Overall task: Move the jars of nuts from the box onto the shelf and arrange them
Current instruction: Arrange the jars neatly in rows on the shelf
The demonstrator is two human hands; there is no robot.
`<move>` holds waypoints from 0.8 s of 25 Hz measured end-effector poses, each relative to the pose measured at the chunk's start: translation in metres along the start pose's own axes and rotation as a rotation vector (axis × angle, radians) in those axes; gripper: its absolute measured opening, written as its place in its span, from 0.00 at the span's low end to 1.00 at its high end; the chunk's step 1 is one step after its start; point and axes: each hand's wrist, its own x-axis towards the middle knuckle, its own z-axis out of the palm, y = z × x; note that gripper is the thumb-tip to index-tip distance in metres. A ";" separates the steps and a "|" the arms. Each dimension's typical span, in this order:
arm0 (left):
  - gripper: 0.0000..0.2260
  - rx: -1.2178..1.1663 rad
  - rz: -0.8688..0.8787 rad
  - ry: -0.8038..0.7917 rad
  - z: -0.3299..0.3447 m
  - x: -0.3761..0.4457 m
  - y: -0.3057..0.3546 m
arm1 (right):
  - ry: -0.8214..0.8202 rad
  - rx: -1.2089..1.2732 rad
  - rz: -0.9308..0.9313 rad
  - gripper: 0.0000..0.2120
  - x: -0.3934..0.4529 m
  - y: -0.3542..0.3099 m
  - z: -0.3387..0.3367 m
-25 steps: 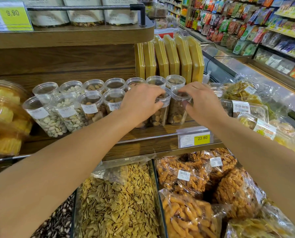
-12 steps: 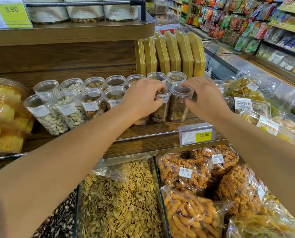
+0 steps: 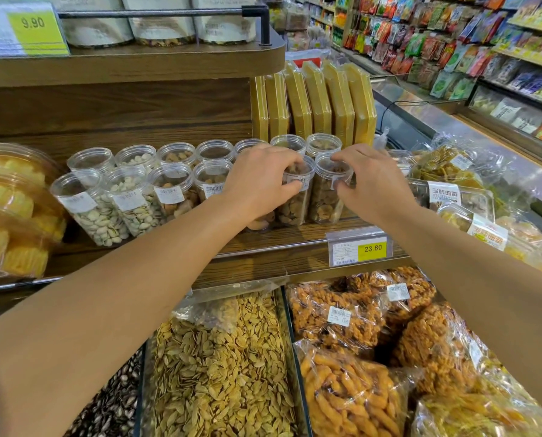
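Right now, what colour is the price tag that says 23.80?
Yellow, on a white label, price tag; head view.

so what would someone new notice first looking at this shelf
First, the two bare arms reaching to the middle shelf: the left hand grips a clear nut jar in the front row, and the right hand pinches the last jar on the right. To their left runs a double row of clear lidded jars, pistachios at the far end. Below sits an open bin of pale seeds, and a yellow 23.80 price tag hangs on the shelf edge.
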 end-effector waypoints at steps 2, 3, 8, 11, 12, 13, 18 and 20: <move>0.19 0.023 -0.030 0.029 -0.011 -0.009 -0.013 | 0.036 0.010 -0.031 0.20 0.000 -0.018 0.001; 0.20 0.048 -0.055 0.041 -0.018 -0.017 -0.023 | 0.051 0.009 -0.065 0.21 0.000 -0.029 0.004; 0.23 0.261 -0.171 0.017 -0.033 -0.073 -0.063 | -0.014 -0.150 -0.236 0.30 -0.011 -0.082 0.035; 0.23 0.291 -0.216 0.004 -0.029 -0.083 -0.066 | -0.038 -0.241 -0.246 0.35 -0.017 -0.094 0.048; 0.22 0.301 -0.216 0.006 -0.027 -0.084 -0.067 | -0.037 -0.256 -0.245 0.36 -0.018 -0.095 0.050; 0.22 0.303 -0.216 0.016 -0.026 -0.084 -0.068 | -0.040 -0.262 -0.240 0.36 -0.017 -0.095 0.051; 0.21 0.269 -0.238 0.062 -0.023 -0.084 -0.068 | -0.052 -0.250 -0.221 0.37 -0.015 -0.096 0.052; 0.21 0.262 -0.239 0.046 -0.024 -0.084 -0.068 | -0.054 -0.258 -0.224 0.37 -0.015 -0.097 0.051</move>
